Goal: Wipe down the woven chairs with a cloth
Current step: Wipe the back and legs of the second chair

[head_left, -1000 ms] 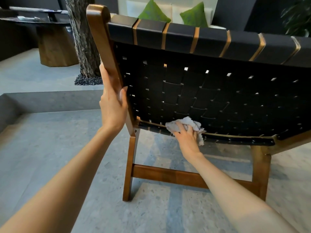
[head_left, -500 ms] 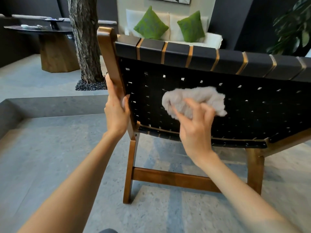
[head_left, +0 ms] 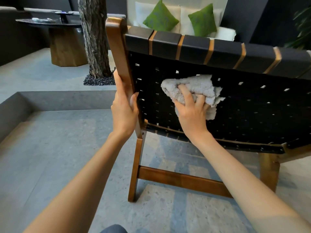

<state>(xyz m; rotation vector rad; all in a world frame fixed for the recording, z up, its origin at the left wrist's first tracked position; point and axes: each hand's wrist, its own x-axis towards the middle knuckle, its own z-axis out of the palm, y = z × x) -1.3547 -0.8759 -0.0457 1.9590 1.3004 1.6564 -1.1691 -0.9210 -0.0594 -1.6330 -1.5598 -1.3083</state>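
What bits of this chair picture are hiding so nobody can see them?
All in the head view:
- Seat side: behind the woven back.
- Right end of that back: cut off by the picture's right edge.
- Weave under the cloth: covered by it and the right hand.
- Left hand fingertips: behind the wooden post.
- Things on the dark table: too small, blurred.

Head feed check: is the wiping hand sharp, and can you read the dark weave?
Head view: right hand and cloth are sharp; the black weave is dim, its gaps bright; the wide lens bows the chair's top rail; forearms at the bottom corners smear; no glare.
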